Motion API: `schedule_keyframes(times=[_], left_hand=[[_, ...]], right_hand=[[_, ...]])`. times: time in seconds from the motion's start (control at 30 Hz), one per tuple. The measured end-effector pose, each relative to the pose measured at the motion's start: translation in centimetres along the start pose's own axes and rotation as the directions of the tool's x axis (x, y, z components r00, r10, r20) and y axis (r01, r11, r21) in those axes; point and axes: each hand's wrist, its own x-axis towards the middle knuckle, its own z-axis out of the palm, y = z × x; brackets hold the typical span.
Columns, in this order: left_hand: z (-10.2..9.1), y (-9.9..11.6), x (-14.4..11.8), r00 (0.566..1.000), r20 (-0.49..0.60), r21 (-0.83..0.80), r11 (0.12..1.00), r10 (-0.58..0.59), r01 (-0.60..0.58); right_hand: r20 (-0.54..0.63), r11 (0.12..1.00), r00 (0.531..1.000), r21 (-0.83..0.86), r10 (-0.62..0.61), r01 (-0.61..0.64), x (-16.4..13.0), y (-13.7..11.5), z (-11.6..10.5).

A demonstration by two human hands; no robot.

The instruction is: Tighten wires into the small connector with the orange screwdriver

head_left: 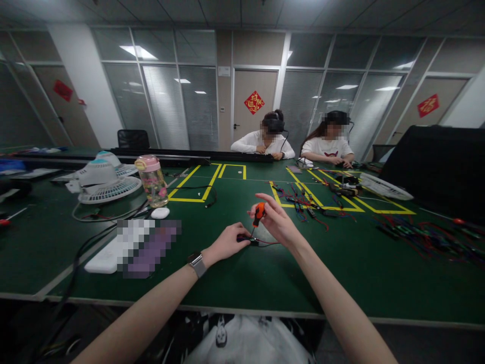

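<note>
My right hand (278, 222) grips a small screwdriver with an orange handle (259, 212), held upright with its tip pointing down. My left hand (227, 241), with a watch on its wrist, pinches a small black connector with red and black wires (248, 239) against the green table (242, 278). The screwdriver tip meets that connector. Both hands work close together near the middle of the table.
A pink-lidded clear bottle (152, 180), a white desk fan (102, 182) and a white power strip (104, 259) lie to the left. Piles of wired parts (303, 202) lie inside yellow tape boxes and at right (428, 235). Two people sit across the table.
</note>
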Motion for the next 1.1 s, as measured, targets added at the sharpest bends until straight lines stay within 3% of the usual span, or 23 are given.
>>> schedule_keyframes(times=[0.33,0.57,0.73,0.93,1.1], left_hand=[[0.0,0.0,0.0,1.000,-0.003,0.001,1.000,0.005,-0.005],[0.1,-0.1,-0.1,1.000,-0.005,0.013,1.000,0.014,-0.014],[0.0,0.2,0.0,1.000,-0.001,0.018,1.000,0.008,-0.008],[-0.1,0.3,-0.1,1.000,-0.001,0.024,1.000,0.009,-0.009],[-0.1,0.4,-0.1,1.000,-0.004,0.037,0.999,0.007,-0.007]], right_hand=[[-0.183,0.970,0.967,-0.199,-0.176,0.139,0.4,0.8,-0.7],[-0.197,0.987,0.971,-0.112,-0.135,0.115,0.4,0.4,-0.5],[-0.220,0.975,0.961,-0.183,-0.168,0.128,0.3,0.8,-0.8],[-0.148,0.992,0.983,-0.089,-0.107,0.095,0.3,0.6,-0.6],[-0.194,0.991,0.974,-0.092,-0.116,0.100,0.2,0.8,-0.4]])
